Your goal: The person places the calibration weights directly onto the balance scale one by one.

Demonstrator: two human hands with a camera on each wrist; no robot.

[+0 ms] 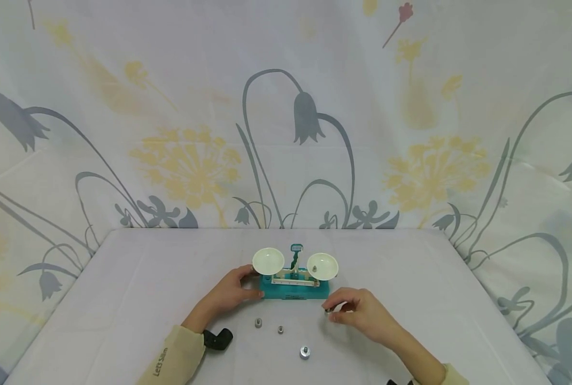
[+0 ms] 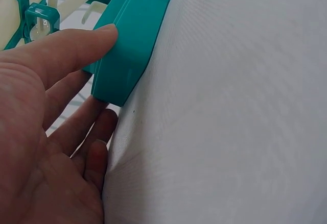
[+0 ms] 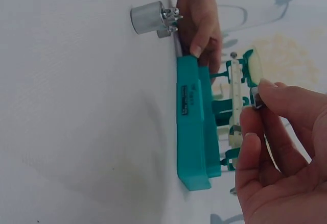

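Observation:
A teal balance scale (image 1: 293, 292) with two cream pans stands on the white-covered table. My left hand (image 1: 230, 291) holds the left end of its base, thumb on the front face and fingers behind, as the left wrist view also shows. Between thumb and fingertips, my right hand (image 1: 365, 315) pinches a small metal weight (image 3: 256, 97), just off the front right corner of the base. One small weight (image 1: 315, 269) sits in the right pan (image 1: 328, 262). The left pan (image 1: 268, 261) holds nothing visible.
In front of the scale, two small metal weights, one further left (image 1: 258, 322) and one nearer the middle (image 1: 280, 330), stand on the cloth. A larger weight (image 1: 305, 352) is closer to me. A flower-print curtain (image 1: 286, 160) hangs behind the table.

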